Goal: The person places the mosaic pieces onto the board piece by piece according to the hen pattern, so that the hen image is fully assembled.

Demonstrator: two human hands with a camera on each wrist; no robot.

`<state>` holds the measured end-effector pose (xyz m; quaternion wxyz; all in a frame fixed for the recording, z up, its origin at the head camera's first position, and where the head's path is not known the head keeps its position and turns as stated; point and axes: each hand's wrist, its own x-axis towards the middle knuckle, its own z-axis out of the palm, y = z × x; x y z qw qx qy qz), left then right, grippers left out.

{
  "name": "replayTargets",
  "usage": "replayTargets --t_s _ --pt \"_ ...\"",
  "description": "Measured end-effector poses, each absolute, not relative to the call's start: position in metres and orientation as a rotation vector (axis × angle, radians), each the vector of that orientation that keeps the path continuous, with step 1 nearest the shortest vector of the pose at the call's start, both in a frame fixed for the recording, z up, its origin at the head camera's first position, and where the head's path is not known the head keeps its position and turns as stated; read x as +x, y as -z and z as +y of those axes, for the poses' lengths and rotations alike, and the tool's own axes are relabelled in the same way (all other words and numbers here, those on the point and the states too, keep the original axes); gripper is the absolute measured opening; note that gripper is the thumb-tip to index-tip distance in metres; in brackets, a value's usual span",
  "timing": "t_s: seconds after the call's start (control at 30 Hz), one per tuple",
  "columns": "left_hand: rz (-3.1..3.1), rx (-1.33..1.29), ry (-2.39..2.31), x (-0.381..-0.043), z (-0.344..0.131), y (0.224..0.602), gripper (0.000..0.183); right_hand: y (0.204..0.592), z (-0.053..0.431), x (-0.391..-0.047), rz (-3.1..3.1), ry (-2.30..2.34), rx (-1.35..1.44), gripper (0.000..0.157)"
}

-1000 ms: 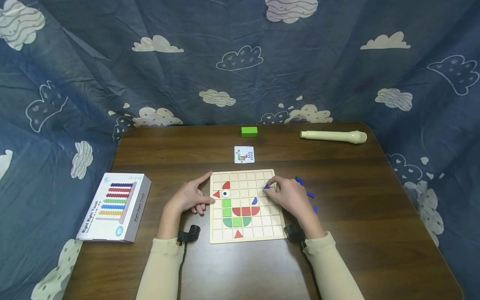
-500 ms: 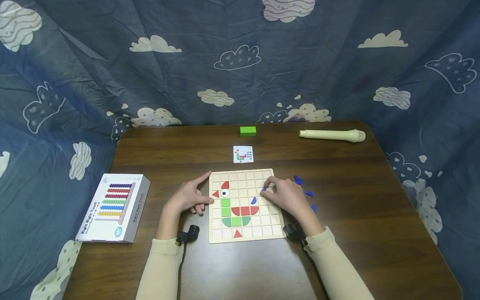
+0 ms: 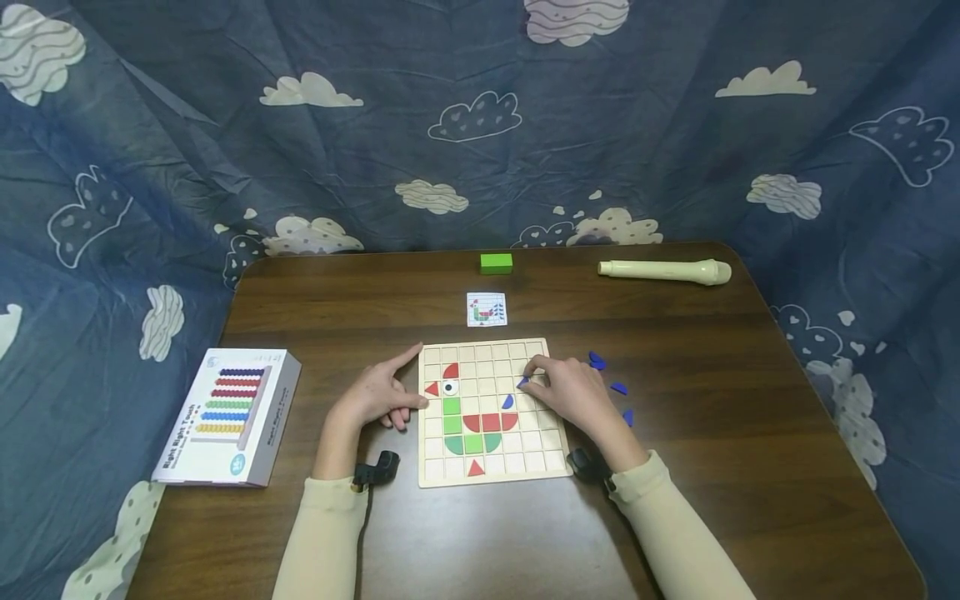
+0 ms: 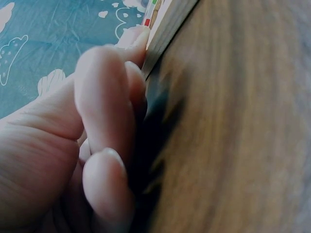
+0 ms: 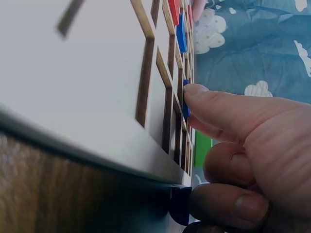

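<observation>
A square wooden grid board (image 3: 555, 467) lies on the table, with red, green and blue pieces set in its cells in the shape of a bird. My right hand (image 3: 572, 390) is over the board's right part, pinching a small blue puzzle piece (image 3: 522, 382) between thumb and index finger. In the right wrist view that blue piece (image 5: 186, 99) is at the grid, partly covered by the thumb. Another blue piece (image 3: 507, 402) lies in a cell just below. At the board's left edge my left hand (image 3: 372, 393) touches the rim with extended index finger and thumb.
Several loose blue pieces (image 3: 618, 388) lie right of the board, beside the right hand. Behind the board are a small pattern card (image 3: 487, 309) and a green block (image 3: 496, 264). A pale microphone-shaped object (image 3: 665, 272) lies back right; a white box (image 3: 225, 417) is at left.
The right hand has shifted slightly left over the board with the blue piece, whose visible angle has changed. The left hand stays at the board's edge.
</observation>
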<state>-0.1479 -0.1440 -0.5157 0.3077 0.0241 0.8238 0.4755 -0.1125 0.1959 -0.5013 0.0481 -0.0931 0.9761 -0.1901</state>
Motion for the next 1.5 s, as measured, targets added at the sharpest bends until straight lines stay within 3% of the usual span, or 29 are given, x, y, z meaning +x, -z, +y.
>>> replayTargets --t_s 0.23,0.5,0.77,1.03,1.5 --pt "2.178 0.067 -1.261 -0.146 -0.145 0.518 0.103 0.495 0.202 -0.111 2.973 0.627 -0.257 0.027" --pt "2.176 0.054 -1.260 -0.147 -0.146 0.515 0.104 0.472 0.239 -0.104 3.034 0.735 0.004 0.026" --pt "2.180 0.055 -1.247 -0.148 -0.147 0.515 0.104 0.488 0.246 -0.102 2.907 0.628 -0.080 0.033" --pt "2.179 0.061 -1.255 -0.148 -0.145 0.516 0.104 0.500 0.248 -0.107 2.981 0.546 -0.116 0.016" --pt "2.168 0.058 -1.246 -0.148 -0.144 0.516 0.104 0.498 0.255 -0.102 2.988 0.534 -0.114 0.018"
